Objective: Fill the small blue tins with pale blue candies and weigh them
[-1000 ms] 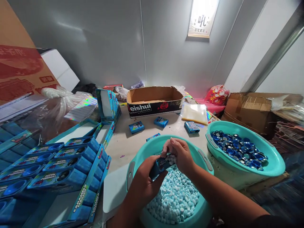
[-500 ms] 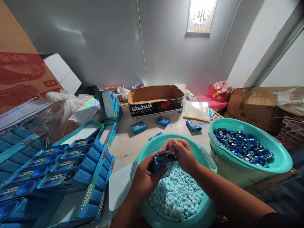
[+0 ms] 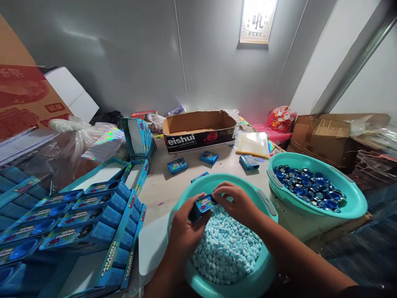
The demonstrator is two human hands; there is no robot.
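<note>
Both my hands meet over a teal basin [image 3: 266, 207] heaped with small pale-blue candies [image 3: 225, 252]. My left hand [image 3: 184, 231] grips a small blue candy box [image 3: 204, 203] from below and the left. My right hand [image 3: 237, 203] has its fingers closed on the box's right end. Whether it also holds candies is hidden. A second teal basin [image 3: 356, 207] at the right holds several shiny blue and silver caps [image 3: 310, 188].
Blue display cartons [image 3: 83, 223] filled with candy boxes lie at the left. Three loose blue boxes [image 3: 178, 165] lie on the table behind the basin, before an open cardboard box [image 3: 200, 130]. Clear bags [image 3: 252, 142] and brown cartons [image 3: 322, 138] stand at the right.
The small blue box has turned so its printed face shows upward. My hands stay together over the candy basin, shifted slightly lower.
</note>
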